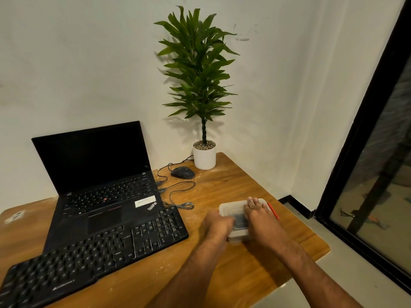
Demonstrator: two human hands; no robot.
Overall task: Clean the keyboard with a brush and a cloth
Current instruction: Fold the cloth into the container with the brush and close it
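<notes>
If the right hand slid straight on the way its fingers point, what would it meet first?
The right hand lies on the clear plastic box, fingers pointing away toward the table's far right edge. Past the box's rim the wood looks bare, so probably nothing before the edge; depth is unclear.

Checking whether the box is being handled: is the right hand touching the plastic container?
Touching. The head view shows the right hand lying flat on the lid of the translucent plastic container, fingers reaching its far edge.
</notes>
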